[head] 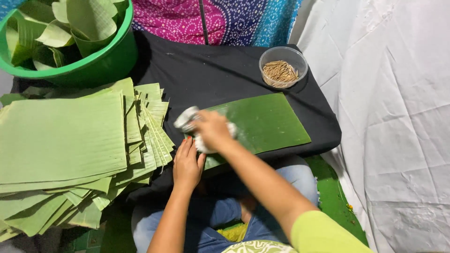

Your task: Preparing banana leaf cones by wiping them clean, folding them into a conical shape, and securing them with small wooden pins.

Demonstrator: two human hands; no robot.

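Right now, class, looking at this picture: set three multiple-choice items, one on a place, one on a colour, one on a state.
1. Where is the tub of sticks?
A. beyond the leaf
B. on the pile
C. in the bucket

2. What colour is the bucket?
A. red
B. green
C. white

3. What does the right hand hold?
A. nothing
B. a knife
C. a white cloth

Answers: 1 A, it stands on the black cloth past the leaf's far edge. 2 B, its rim is green. 3 C, cloth shows around the fingers, while the left hand lies flat by the leaf's near corner.

The person wears a lime-green short sleeve, blue jeans, and bare forearms show.
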